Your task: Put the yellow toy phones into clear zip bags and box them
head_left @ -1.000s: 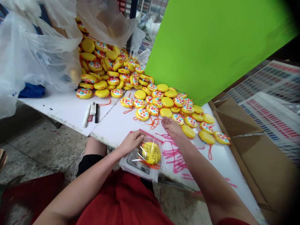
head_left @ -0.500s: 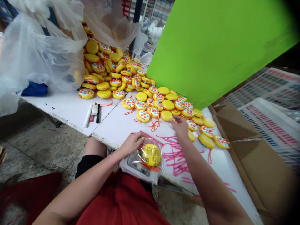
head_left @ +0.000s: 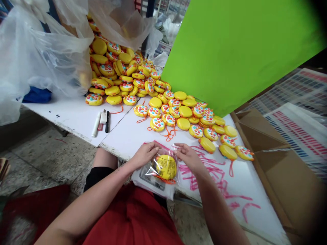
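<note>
Yellow toy [head_left: 166, 167]: lay plain side up inside the clear bag [head_left: 153, 167], at the near edge of the desk [head_left: 120, 139]; dark printing on the film showed across it.
Orange cord [head_left: 167, 180]: sat under the film at the toy's near side; keeping it well inside, away from the bag's edges, seemed wise, since a loop could easily snag.
Flat stack [head_left: 167, 193]: was under the bag and jutted past the desk edge; light pressure looked best, as a hard push might have made it slide.
Left hand [head_left: 144, 155]: thumb and fingers were drawn together at the bag's far left corner, apparently pinching film; a steady hold there would have served as the anchor.
Right hand [head_left: 190, 158]: fingers curled, half open, tips at the far right corner; whether film was caught between them could not be told. A matching pinch, drawn gently and level, would probably have avoided creasing the slick film.
Pink scribbles [head_left: 201, 166]: marked the desk beside and beneath the right hand.
Loose toys [head_left: 184, 124]: were spread beyond both hands, some with buttons up, well placed for the right hand's reach.
Heap of toys [head_left: 112, 91]: rose farther off to the left.
</note>
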Tool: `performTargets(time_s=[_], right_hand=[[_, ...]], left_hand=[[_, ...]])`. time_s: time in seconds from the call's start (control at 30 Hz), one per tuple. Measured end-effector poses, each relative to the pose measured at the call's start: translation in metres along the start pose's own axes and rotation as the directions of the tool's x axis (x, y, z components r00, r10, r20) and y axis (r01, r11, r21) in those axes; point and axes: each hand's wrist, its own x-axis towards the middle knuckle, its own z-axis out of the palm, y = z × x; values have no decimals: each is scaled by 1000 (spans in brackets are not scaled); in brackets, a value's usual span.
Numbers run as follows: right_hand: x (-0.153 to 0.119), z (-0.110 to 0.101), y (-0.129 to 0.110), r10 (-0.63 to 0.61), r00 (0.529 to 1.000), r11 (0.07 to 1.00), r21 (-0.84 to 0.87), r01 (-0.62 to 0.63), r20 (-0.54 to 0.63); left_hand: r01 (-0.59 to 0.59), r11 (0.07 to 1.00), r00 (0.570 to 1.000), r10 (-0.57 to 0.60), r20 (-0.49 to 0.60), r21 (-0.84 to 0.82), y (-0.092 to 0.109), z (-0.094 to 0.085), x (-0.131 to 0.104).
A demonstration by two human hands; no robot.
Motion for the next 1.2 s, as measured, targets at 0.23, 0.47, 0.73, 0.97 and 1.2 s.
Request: performTargets(time_s=[0.23, 0.47, 0.73, 0.97, 1.2], right_hand=[[-5, -16, 7, 56, 995, 983, 178, -41, -85], [-18, -30, 23, 33, 995, 978, 207, -13, -95], [-15, -20, 13, 91, 992, 967, 248, -66, -91], [-22, -23, 2, 7, 1000, 999, -49, -8, -23], [-29, -119, 11, -120, 439, 973, -18, 229, -890]], left_hand=[[101, 969, 994, -108, -15, -224, -1, -1, 2], [245, 797, 970, -199, 143, -552, -1, -3, 5], [238, 799, 971, -213, 111, -552, 7, -7, 3], [201, 923, 980, -193, 55, -328, 8, -2, 1], [21, 983, 1000, -22, 2, 180, 7, 7, 0]])
